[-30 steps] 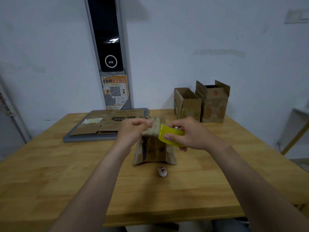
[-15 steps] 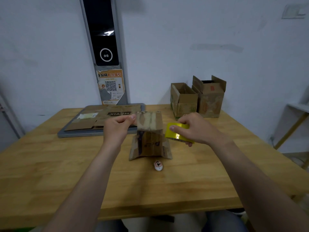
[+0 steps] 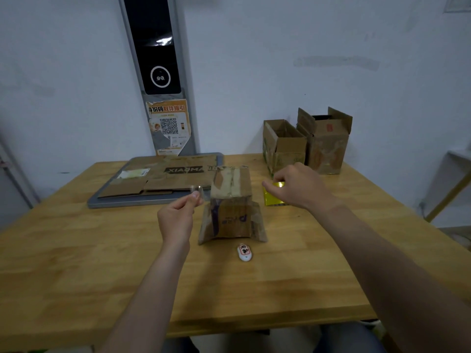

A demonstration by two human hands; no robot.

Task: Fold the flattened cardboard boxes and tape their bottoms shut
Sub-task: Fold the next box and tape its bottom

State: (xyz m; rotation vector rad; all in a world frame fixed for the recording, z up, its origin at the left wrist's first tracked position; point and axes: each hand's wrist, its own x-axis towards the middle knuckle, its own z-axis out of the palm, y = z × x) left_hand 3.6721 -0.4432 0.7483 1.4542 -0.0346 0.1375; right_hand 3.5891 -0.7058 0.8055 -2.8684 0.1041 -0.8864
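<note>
- small brown cardboard box (image 3: 232,207) stands flaps-up mid-table, between the hands; probably light and easily dented, so steady it by its side walls.
- left hand (image 3: 175,220) pinches a clear tape end (image 3: 200,192); right hand (image 3: 298,187) grips the yellow tape roll (image 3: 274,198).

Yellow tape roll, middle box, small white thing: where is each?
yellow tape roll (image 3: 273,198): head view, on its shiny outer side.
middle box (image 3: 230,217): head view, on its front face.
small white thing (image 3: 244,253): head view, on its top.

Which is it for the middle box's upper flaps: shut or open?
Shut. The middle box stands with upper flaps folded flat, meeting along a centre seam; its lower flaps splay onto the table.
</note>
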